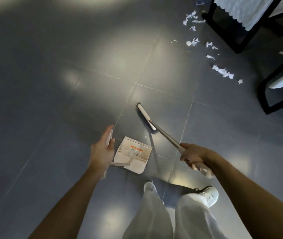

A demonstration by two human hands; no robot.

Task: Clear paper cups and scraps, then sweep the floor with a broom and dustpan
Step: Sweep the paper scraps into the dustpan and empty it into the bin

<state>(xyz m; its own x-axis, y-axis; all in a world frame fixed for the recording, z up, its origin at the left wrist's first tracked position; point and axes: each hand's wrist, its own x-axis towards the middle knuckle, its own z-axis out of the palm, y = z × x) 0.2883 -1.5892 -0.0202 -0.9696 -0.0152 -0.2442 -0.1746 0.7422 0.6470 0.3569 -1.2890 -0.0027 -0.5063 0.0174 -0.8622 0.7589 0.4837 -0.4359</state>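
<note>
We held the broom (164, 135) in our right hand (193, 156), whose fingers were curled tightly round the upper end of its grey pole. From that hand the pole ran forward and to the left, down to the white broom head, which rested on the grey tiled floor (51, 83).

Our left hand (102, 152) lay against the white handle of the dustpan (133, 154). The fingers stretched almost straight along it and the thumb sat on the other side. We could not tell whether that hand truly clamped the handle. The pan itself stood on the floor just to the right of the left hand, between our two hands.

The paper scraps (222, 71) lay scattered well ahead of the right hand and somewhat to its right, beside a black furniture frame (223, 30). Below the right hand showed one white shoe (209, 195).
</note>
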